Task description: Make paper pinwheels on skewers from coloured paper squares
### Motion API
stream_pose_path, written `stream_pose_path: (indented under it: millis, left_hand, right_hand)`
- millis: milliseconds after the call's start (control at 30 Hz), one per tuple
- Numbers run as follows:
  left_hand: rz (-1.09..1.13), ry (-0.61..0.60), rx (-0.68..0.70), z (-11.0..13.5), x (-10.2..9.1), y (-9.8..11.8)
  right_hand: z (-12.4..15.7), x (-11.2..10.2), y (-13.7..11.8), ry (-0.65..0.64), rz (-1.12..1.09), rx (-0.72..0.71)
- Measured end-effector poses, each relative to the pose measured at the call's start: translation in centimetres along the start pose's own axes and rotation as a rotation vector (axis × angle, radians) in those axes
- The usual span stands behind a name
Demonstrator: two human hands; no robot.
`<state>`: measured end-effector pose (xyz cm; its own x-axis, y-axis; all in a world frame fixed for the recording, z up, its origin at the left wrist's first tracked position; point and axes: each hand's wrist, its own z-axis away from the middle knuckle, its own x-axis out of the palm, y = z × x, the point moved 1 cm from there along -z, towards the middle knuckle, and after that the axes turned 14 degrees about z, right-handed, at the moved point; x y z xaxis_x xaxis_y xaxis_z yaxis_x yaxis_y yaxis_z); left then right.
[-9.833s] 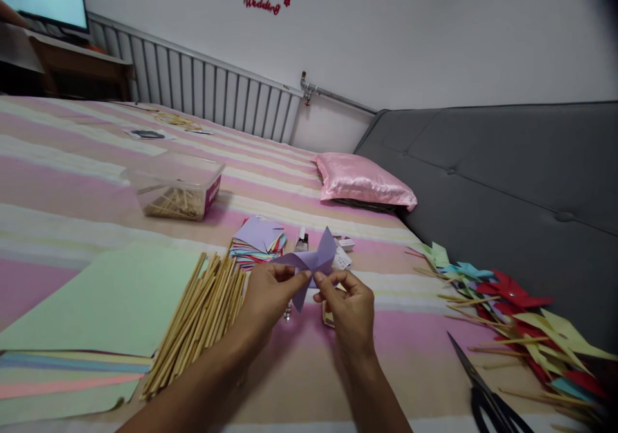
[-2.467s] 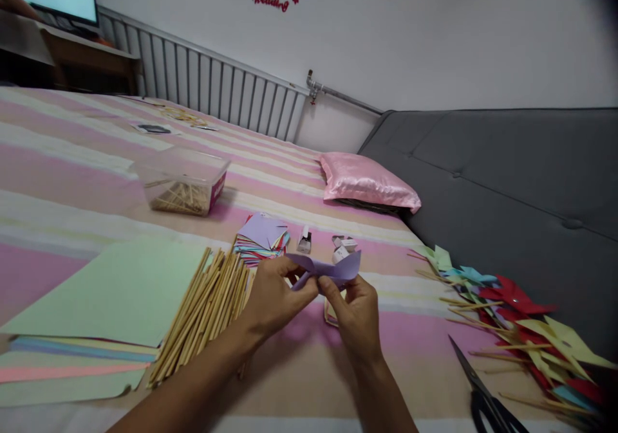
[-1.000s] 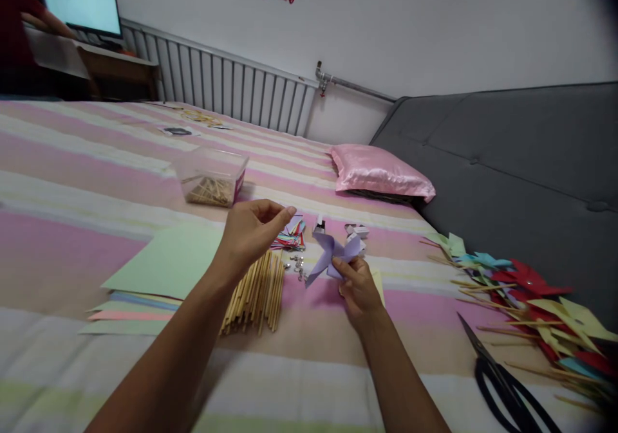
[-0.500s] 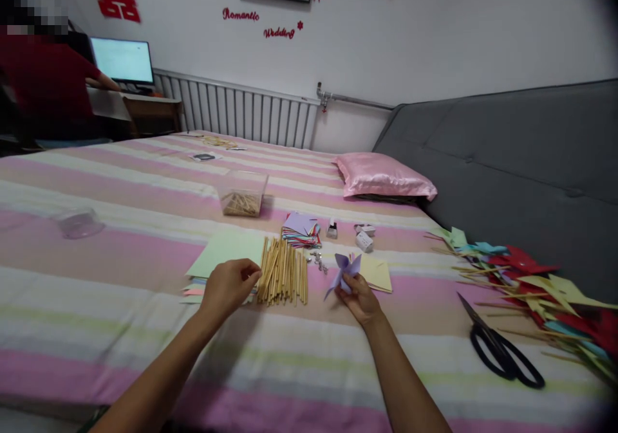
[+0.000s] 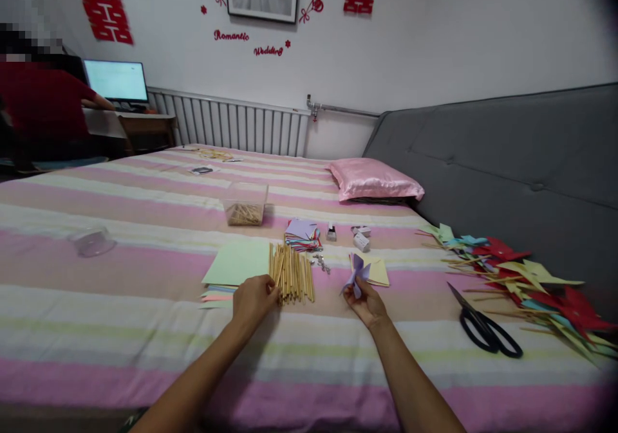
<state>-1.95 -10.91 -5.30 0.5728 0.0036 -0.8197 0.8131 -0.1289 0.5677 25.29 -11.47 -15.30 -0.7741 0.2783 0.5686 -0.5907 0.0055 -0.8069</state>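
My right hand (image 5: 367,303) is closed on a folded purple paper pinwheel (image 5: 356,275), held up in front of a stack of pale yellow paper squares (image 5: 379,271). At the left edge of a pile of thin wooden sticks (image 5: 293,275), my left hand (image 5: 255,298) has its fingertips drawn together and touching the sticks. Whether a stick is pinched between them cannot be seen. Left of the pile lies a stack of green and other coloured paper (image 5: 236,262). Small metal pins (image 5: 320,264) are scattered between the pile and the pinwheel.
Black scissors (image 5: 485,330) and a heap of finished paper pinwheels (image 5: 526,272) lie at right. Farther back are a clear box of sticks (image 5: 245,211), cut paper squares (image 5: 302,230), small white boxes (image 5: 361,241) and a pink pillow (image 5: 374,179). A person (image 5: 43,108) sits far left.
My left hand has come down onto the left edge of the stick pile. The pinwheel in my right hand has turned somewhat. The camera has tilted up slightly.
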Motion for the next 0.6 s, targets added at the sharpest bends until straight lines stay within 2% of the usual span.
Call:
stream_pose_path:
  millis: [167, 367, 600]
  left_hand:
    - [-0.096, 0.021, -0.019, -1.2, 1.6, 0.4]
    - [-0.154, 0.017, -0.043, -1.7, 1.8, 0.5]
    - [-0.204, 0.014, -0.048, -1.5, 1.9, 1.7]
  right_hand:
    - [-1.0, -0.6, 0.3, -0.009, -0.032, 0.03]
    - [-1.1, -0.6, 0.2, -0.004, -0.034, 0.041]
    - [-0.8, 0.0, -0.1, -0.018, 0.026, 0.007]
